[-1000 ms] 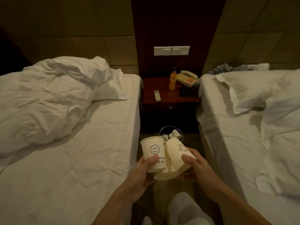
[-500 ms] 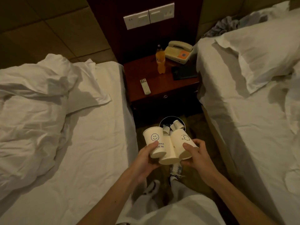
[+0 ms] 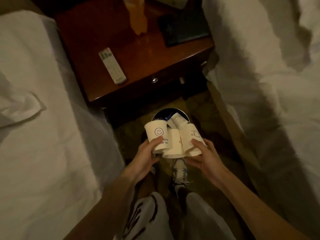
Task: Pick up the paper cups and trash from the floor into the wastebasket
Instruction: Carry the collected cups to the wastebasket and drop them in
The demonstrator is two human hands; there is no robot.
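A dim carpeted aisle (image 3: 200,108) runs between the left bed (image 3: 43,135) and the right bed (image 3: 268,84), their white edges close beside the person's legs. A dark wooden nightstand (image 3: 138,54) closes the far end, bearing a remote (image 3: 112,65) and an orange bottle (image 3: 137,16). The wastebasket (image 3: 160,112) stands on the floor just before it. The left hand (image 3: 147,154) grips the smiley cup (image 3: 156,135), the right hand (image 3: 203,153) grips a second cup (image 3: 191,135), and a third cup (image 3: 173,145) is wedged between them, all above the basket's near rim

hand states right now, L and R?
Left hand: closed, grips the smiley cup.
Right hand: closed, grips the doodle cup.
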